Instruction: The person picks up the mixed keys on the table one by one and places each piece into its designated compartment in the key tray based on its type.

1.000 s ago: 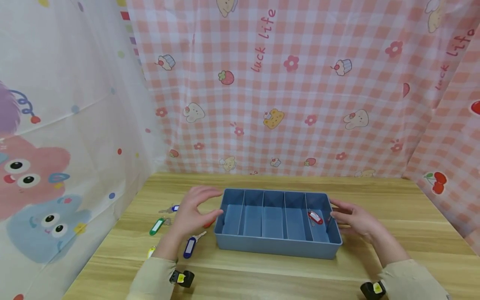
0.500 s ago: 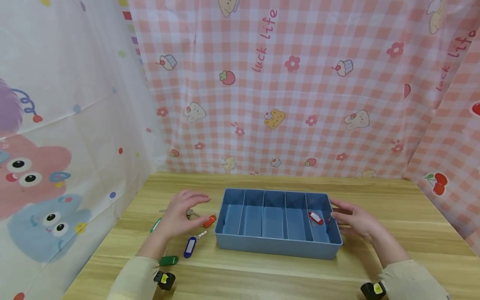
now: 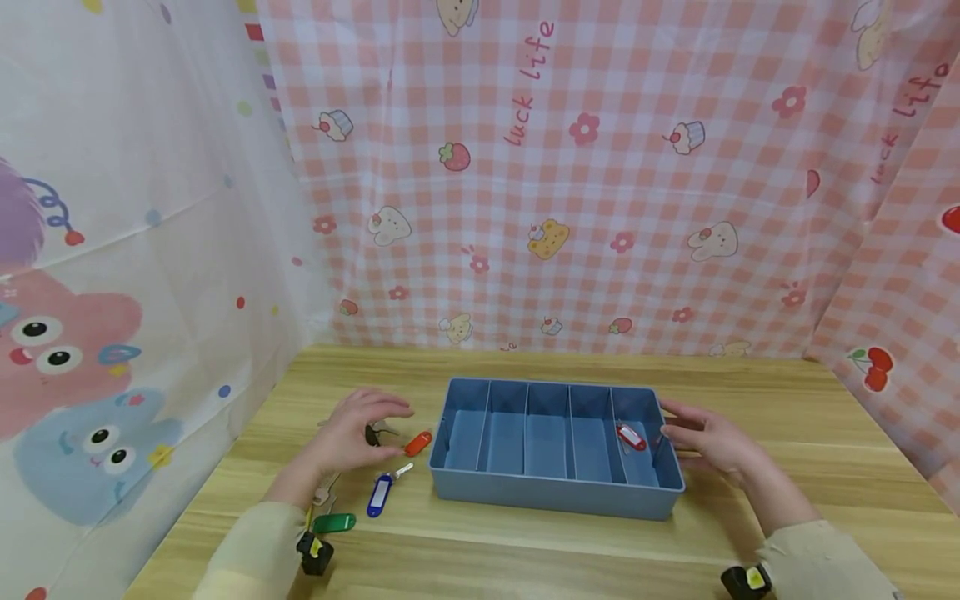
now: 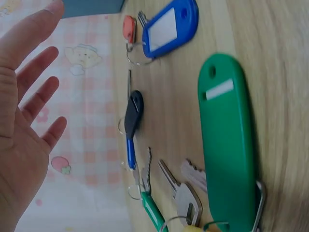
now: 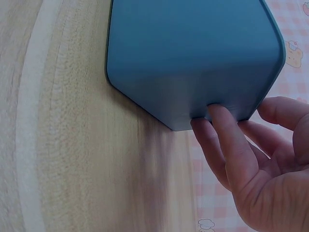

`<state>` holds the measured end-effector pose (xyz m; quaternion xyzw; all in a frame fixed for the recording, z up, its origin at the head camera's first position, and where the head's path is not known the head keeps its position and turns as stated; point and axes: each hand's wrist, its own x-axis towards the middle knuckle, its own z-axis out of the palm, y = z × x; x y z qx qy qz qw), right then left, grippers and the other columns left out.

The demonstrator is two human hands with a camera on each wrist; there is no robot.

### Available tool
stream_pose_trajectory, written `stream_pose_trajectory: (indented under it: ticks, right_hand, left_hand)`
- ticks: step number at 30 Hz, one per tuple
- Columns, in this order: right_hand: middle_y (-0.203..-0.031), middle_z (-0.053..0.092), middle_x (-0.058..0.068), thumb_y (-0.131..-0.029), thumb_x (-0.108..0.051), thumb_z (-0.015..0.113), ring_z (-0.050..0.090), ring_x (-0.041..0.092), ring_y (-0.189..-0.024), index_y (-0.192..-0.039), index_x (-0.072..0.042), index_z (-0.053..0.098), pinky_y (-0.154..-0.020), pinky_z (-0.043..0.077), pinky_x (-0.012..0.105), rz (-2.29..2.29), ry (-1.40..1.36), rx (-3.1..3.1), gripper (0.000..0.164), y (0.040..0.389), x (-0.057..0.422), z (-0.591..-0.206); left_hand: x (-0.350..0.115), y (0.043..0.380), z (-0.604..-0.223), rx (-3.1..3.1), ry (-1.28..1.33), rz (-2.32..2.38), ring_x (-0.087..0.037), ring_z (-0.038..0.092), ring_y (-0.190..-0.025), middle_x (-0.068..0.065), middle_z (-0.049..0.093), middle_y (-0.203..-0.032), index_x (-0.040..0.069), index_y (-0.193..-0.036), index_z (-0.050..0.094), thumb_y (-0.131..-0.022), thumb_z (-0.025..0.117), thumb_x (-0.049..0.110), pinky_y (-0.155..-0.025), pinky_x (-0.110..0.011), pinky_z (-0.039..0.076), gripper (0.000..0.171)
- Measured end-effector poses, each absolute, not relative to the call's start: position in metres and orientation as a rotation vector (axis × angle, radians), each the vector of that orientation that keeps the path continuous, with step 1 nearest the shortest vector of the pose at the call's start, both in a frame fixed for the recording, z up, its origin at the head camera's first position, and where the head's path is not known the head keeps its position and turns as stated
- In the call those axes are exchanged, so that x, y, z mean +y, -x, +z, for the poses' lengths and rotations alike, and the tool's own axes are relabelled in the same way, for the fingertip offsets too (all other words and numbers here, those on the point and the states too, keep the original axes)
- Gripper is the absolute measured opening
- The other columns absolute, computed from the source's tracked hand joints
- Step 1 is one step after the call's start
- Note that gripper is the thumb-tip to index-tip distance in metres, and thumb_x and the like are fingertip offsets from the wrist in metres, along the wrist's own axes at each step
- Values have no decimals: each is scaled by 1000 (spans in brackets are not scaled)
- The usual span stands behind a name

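A blue-grey tray with five narrow compartments stands on the table; a key with a red tag lies in its rightmost one. My right hand touches the tray's right end wall, and the right wrist view shows its fingertips against that wall. Left of the tray my left hand hovers over scattered keys, fingers spread and holding nothing. Near its thumb lie an orange-red key tag and a blue-tagged key. A green key tag looms close in the left wrist view; a black-headed key lies beyond.
The wooden table runs back to a pink checked cloth. A white cloth with cartoon figures hangs at the left. Several keys, including another green-tagged one, lie close together under my left forearm.
My left hand has left the tray's left end and moved left over the keys, uncovering the orange-red tag. My right hand and the tray have stayed put.
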<state>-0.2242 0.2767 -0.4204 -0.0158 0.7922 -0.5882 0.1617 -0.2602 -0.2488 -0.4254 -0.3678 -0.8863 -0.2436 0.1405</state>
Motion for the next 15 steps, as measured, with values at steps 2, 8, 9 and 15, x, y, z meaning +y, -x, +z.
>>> stream_pose_trajectory:
  ticks: [2,8,9,15]
  right_hand:
    - [-148,28,40,-102,-15,57,55,40,-120,-153,5,21,-89,53,47,-1678,51,2259,66,224,277,-420]
    - [-147,30,40,-102,-14,56,57,37,-117,-153,6,20,-88,54,47,-1681,55,2267,66,224,276,-421]
    - [-146,31,40,-102,-14,56,58,36,-116,-153,6,20,-88,54,47,-1682,55,2268,66,224,276,-421]
    - [-145,32,40,-102,-12,56,59,34,-115,-153,6,19,-88,54,47,-1694,54,2264,65,224,276,-421]
  left_hand:
    - [-250,262,-427,-2594,1064,-720,-29,53,-117,-5,66,-123,10,-117,72,-69,90,15,-97,-60,38,52]
    - [-255,266,-432,-2697,1057,-724,-30,54,-117,-3,66,-122,12,-117,72,-72,89,14,-98,-58,39,48]
    - [-255,267,-433,-2712,1055,-722,-30,54,-117,-3,66,-122,12,-117,72,-73,88,15,-98,-58,39,47]
    - [-259,272,-439,-2764,1062,-725,-27,55,-114,-1,67,-120,12,-115,73,-76,87,17,-99,-54,41,42]
